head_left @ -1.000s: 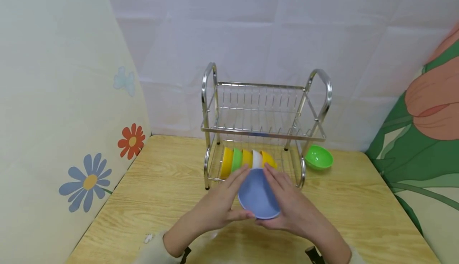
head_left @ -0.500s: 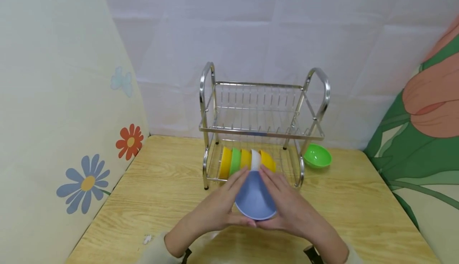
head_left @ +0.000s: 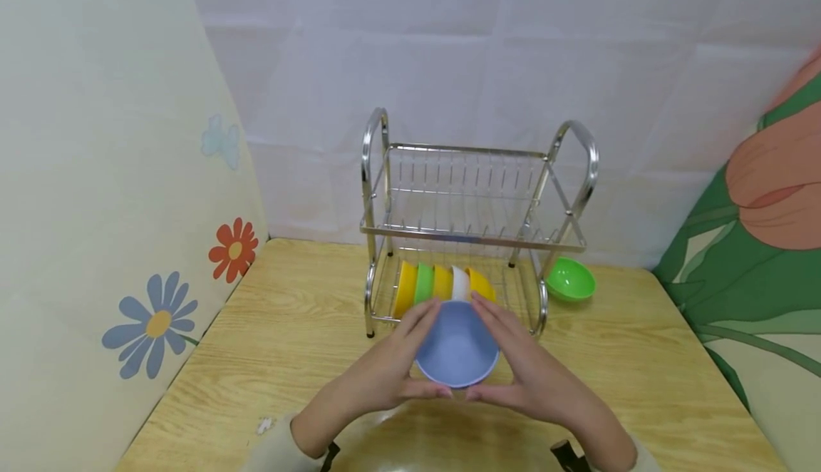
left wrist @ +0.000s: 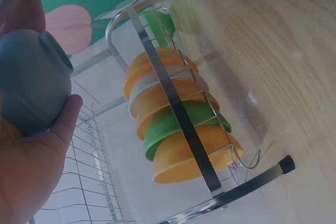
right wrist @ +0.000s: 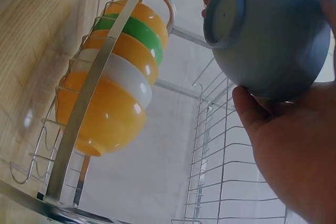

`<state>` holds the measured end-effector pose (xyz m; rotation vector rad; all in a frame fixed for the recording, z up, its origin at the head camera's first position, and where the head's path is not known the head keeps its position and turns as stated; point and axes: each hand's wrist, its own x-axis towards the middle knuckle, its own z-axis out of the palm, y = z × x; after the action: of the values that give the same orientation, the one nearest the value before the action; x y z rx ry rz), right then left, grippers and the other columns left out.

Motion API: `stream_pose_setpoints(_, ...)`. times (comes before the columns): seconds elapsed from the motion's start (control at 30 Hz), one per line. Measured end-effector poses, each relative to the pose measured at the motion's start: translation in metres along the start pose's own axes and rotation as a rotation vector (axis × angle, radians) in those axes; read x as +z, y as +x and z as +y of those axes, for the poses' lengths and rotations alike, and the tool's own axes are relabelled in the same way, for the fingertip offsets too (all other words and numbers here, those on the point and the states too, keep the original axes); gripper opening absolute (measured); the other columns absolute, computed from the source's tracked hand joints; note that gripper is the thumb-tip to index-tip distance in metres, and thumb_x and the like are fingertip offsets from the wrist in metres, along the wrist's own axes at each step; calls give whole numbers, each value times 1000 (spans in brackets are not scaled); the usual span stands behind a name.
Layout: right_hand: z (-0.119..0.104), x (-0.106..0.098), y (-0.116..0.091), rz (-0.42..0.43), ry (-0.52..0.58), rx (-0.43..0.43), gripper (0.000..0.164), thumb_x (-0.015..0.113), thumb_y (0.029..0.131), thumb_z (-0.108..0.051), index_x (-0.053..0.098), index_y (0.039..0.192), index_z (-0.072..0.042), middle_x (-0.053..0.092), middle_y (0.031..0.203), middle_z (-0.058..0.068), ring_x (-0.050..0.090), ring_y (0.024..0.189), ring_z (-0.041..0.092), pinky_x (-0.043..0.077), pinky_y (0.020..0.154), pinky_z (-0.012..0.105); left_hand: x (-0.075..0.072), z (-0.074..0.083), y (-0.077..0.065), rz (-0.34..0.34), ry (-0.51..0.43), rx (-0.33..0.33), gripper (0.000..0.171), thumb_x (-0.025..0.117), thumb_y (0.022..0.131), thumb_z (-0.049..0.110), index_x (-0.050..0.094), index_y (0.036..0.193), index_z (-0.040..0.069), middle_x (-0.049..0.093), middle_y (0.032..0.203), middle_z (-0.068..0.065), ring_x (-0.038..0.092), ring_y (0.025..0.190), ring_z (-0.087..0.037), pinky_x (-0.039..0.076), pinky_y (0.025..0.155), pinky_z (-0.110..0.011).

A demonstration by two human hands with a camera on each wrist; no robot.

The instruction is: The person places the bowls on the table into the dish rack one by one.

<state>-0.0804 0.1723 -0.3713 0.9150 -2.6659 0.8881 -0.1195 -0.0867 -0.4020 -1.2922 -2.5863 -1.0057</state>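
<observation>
Both hands hold a blue bowl up in front of the dish rack, its inside facing the head camera. My left hand grips the left side, fingers along the upper rim and thumb low. Opposite it, my right hand grips the right side in the same way. The thumb tips lie a little apart under the lower rim. In the right wrist view the bowl's outside and round foot ring show. Behind the bowl, yellow, green and white bowls stand on edge in a row.
The two-tier metal dish rack stands at the back of the wooden table, the row of bowls on its lower tier. A bright green bowl sits right of it. A small white scrap lies front left.
The blue bowl has turned slightly between my hands and shows more of its round inside. My thumbs have moved apart, the right hand shifting a little to the right.
</observation>
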Motion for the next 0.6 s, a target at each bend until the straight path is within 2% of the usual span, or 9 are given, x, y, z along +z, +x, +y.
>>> stream_pose_setpoints(0.17,-2,-4,-3,3,83,49,97,78,89,-33,17,164,-18,27,163,19,38,141,49,51,95,63,1,0,0,23,-65,-18,112,82,83,46,13,163,10,17,168,-10,48,136,-33,53,101,-41)
stream_pose_setpoints(0.33,-6,-3,-2,102,179,138,72,61,102,-15,24,162,-22,40,157,14,53,131,37,54,96,53,5,1,0,42,-94,-63,113,84,82,44,12,164,13,18,167,-11,46,138,-33,53,101,-43)
stream_pose_setpoints(0.43,-8,1,0,176,279,194,57,51,106,-11,32,159,-20,47,150,14,59,125,35,57,92,43,8,1,1,64,-94,-83,113,83,82,46,12,164,14,18,167,-10,46,138,-32,53,101,-45)
stream_pose_setpoints(0.6,-10,10,0,214,401,272,50,45,108,-14,34,157,-8,42,152,23,59,122,40,57,91,36,15,2,3,87,-80,-89,115,83,82,48,11,164,14,18,167,-10,45,139,-33,53,102,-46)
